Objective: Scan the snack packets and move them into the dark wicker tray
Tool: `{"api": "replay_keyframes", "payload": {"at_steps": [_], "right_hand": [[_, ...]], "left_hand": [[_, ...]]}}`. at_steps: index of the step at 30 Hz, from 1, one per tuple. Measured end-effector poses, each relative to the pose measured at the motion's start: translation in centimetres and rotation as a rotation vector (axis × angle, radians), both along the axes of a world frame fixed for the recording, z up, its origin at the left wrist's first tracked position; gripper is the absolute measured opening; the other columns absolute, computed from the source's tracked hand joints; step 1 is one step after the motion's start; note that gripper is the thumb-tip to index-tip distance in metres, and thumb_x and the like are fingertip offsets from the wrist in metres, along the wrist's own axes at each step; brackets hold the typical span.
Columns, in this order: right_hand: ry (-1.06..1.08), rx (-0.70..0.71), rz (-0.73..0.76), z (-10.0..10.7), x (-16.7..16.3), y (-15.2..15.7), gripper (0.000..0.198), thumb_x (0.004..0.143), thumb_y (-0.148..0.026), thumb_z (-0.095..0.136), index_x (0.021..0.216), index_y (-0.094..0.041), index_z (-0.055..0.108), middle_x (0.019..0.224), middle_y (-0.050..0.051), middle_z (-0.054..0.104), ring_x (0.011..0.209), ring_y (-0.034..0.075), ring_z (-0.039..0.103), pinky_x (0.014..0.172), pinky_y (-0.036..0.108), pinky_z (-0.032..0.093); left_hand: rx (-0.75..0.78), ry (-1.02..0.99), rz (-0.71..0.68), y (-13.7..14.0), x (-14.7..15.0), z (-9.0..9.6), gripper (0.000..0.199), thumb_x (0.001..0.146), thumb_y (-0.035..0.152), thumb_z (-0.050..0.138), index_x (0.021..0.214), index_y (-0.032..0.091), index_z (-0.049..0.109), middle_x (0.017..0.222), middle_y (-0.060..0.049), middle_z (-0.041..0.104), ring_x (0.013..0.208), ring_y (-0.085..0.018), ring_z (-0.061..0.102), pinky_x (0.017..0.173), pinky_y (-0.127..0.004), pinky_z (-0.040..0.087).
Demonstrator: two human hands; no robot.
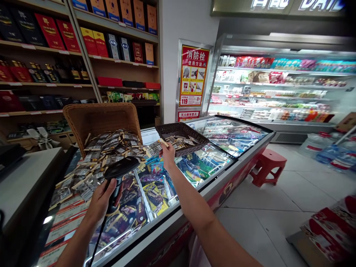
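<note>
A black corded barcode scanner (118, 171) is in my left hand (101, 196), its head pointing away over the freezer. My right hand (168, 152) pinches a small clear packet (153, 148) with a pale stick edge, beside the near left side of a dark woven basket (183, 128). Several similar packets (180, 142) lie inside that basket. To the left, a tipped brown wicker basket (102, 111) spills a large heap of the packets (111, 146) onto the freezer top.
Beneath both hands is a glass-topped chest freezer (194, 196) holding ice creams. Price tags (65, 218) lie at its left end, near a grey counter (27, 174). A red stool (268, 167) and water bottles (345, 155) stand on the right-hand floor. Shelves of boxes (119, 48) rise behind.
</note>
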State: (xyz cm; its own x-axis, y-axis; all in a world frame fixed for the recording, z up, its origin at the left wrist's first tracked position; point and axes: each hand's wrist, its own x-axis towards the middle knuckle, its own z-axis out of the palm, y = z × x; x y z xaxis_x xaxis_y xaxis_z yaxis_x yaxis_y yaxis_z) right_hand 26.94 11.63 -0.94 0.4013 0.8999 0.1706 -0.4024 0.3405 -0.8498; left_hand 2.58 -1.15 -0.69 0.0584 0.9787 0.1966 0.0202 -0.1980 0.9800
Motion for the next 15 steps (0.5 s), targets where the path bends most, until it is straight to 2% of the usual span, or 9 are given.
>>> {"api": "replay_keyframes", "payload": {"at_steps": [2, 4, 6, 8, 10, 12, 15], "right_hand": [[0.073, 0.026, -0.071, 0.1, 0.4, 0.4, 0.029, 0.087, -0.042, 0.064, 0.102, -0.020, 0.054, 0.060, -0.006, 0.056, 0.052, 0.014, 0.058, 0.055, 0.027, 0.051], [0.173, 0.087, -0.149, 0.2, 0.9, 1.1, 0.030, 0.087, -0.039, 0.064, 0.105, -0.020, 0.050, 0.076, -0.001, 0.066, 0.070, 0.016, 0.069, 0.072, 0.030, 0.059], [0.236, 0.130, -0.188, 0.2, 1.4, 1.7, 0.034, 0.084, -0.036, 0.066, 0.108, -0.020, 0.048, 0.096, 0.005, 0.071, 0.092, 0.017, 0.073, 0.089, 0.032, 0.059], [0.242, 0.119, -0.171, -0.1, 1.5, 2.1, 0.040, 0.079, -0.032, 0.069, 0.111, -0.019, 0.048, 0.108, 0.008, 0.071, 0.106, 0.018, 0.071, 0.099, 0.033, 0.056], [0.198, 0.106, -0.103, -0.7, 1.1, 2.1, 0.044, 0.076, -0.030, 0.071, 0.112, -0.018, 0.048, 0.109, 0.008, 0.070, 0.107, 0.018, 0.070, 0.100, 0.034, 0.055], [0.090, 0.119, -0.020, -1.5, 0.0, 1.5, 0.043, 0.077, -0.030, 0.071, 0.113, -0.018, 0.050, 0.109, 0.006, 0.069, 0.099, 0.016, 0.071, 0.095, 0.033, 0.056], [-0.268, 0.113, 0.107, -2.7, -3.2, 0.0, 0.035, 0.082, -0.031, 0.068, 0.112, -0.019, 0.055, 0.108, 0.005, 0.068, 0.084, 0.013, 0.068, 0.081, 0.028, 0.055]], "left_hand": [[0.015, -0.051, 0.047, -0.2, 0.2, 0.2, 0.051, 0.084, 0.067, 0.069, 0.087, 0.017, 0.060, 0.059, 0.000, 0.056, 0.042, -0.010, 0.044, 0.040, -0.023, 0.034], [0.028, -0.107, 0.082, 0.0, 0.0, 0.2, 0.052, 0.083, 0.067, 0.072, 0.090, 0.017, 0.061, 0.065, -0.001, 0.059, 0.044, -0.009, 0.045, 0.040, -0.023, 0.034], [0.038, -0.164, 0.107, 0.4, -0.4, 0.4, 0.055, 0.080, 0.069, 0.074, 0.093, 0.017, 0.061, 0.069, -0.002, 0.062, 0.045, -0.010, 0.046, 0.039, -0.023, 0.034], [0.058, -0.217, 0.139, 0.9, -1.2, 0.9, 0.058, 0.078, 0.070, 0.075, 0.092, 0.017, 0.060, 0.070, -0.002, 0.063, 0.046, -0.010, 0.046, 0.038, -0.024, 0.035], [0.081, -0.283, 0.195, 1.1, -2.1, 1.6, 0.059, 0.078, 0.071, 0.074, 0.090, 0.016, 0.060, 0.071, -0.002, 0.062, 0.047, -0.010, 0.046, 0.039, -0.025, 0.036], [0.105, -0.366, 0.292, 1.2, -3.3, 2.5, 0.058, 0.083, 0.071, 0.069, 0.092, 0.015, 0.059, 0.070, -0.001, 0.060, 0.047, -0.010, 0.046, 0.039, -0.025, 0.035], [0.172, -0.455, 0.447, 1.2, -5.3, 3.2, 0.055, 0.093, 0.069, 0.055, 0.095, 0.015, 0.056, 0.068, 0.001, 0.054, 0.045, -0.009, 0.045, 0.041, -0.024, 0.034]]}}
